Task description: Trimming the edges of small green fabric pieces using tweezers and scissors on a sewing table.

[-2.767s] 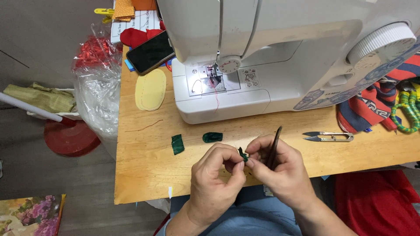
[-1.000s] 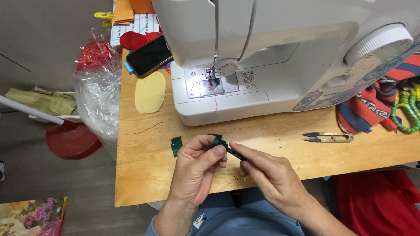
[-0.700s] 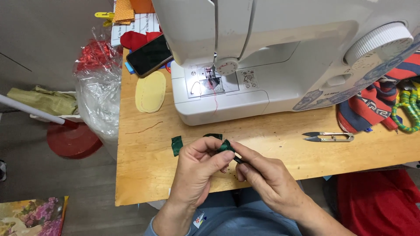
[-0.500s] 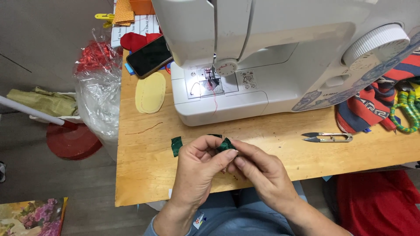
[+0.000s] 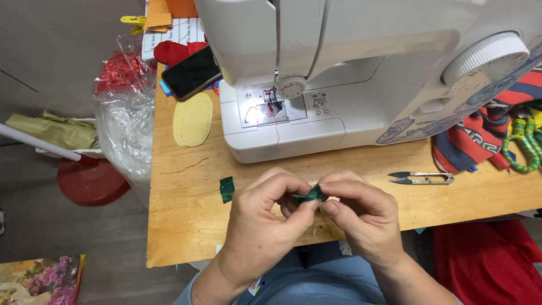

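My left hand (image 5: 265,220) and my right hand (image 5: 361,217) meet over the front of the wooden table (image 5: 186,226). Between their fingertips they pinch a small dark green piece of fabric (image 5: 309,195). Most of that piece is hidden by my fingers. A second small green fabric scrap (image 5: 226,189) lies on the table just left of my left hand. The white sewing machine (image 5: 350,73) stands right behind my hands, with red thread hanging from its needle area.
Thread snips (image 5: 422,178) lie on the table to the right. A pale yellow oval fabric piece (image 5: 192,119) and a black phone (image 5: 192,71) sit left of the machine. Striped fabric (image 5: 485,141) and a green cord are at the right; a clear plastic bag (image 5: 127,118) hangs at the left edge.
Both hands have shifted a little toward me and to the right with the green piece. The dark thin tool seen in my right hand earlier is no longer visible.
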